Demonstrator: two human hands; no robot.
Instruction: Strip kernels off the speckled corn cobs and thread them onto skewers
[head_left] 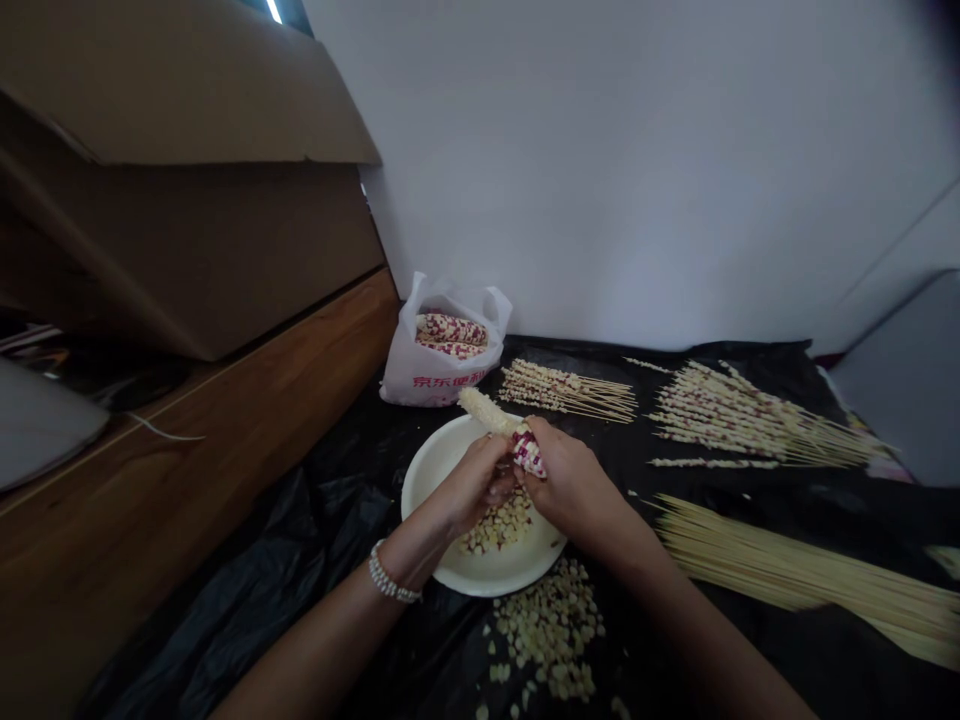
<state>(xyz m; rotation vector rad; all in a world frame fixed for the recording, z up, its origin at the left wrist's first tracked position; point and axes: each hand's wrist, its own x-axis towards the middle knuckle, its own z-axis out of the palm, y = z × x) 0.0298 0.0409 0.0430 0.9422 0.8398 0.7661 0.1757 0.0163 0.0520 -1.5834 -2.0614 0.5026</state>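
Observation:
Both my hands are closed round one corn cob (pixel 529 452) above a white bowl (pixel 424 465). The cob's far end is stripped pale, while white and purple kernels remain on the near end. My left hand (pixel 484 480) grips it from the left, with some fingertips hidden underneath. On the other side my right hand (pixel 564 478) wraps the kernelled end. Loose kernels (pixel 496 527) lie in the bowl below my hands. More pale kernels (pixel 551 625) are scattered on the black plastic sheet (pixel 300 560) in front of the bowl.
Behind the bowl stands a white plastic bag (pixel 412 365) holding speckled corn cobs (pixel 454 330). To the right lie two groups of kernel-threaded skewers (pixel 555 385) and a bundle of bare wooden sticks (pixel 780 565). A cardboard box (pixel 202 230) is at the left, beside a white wall (pixel 637 170).

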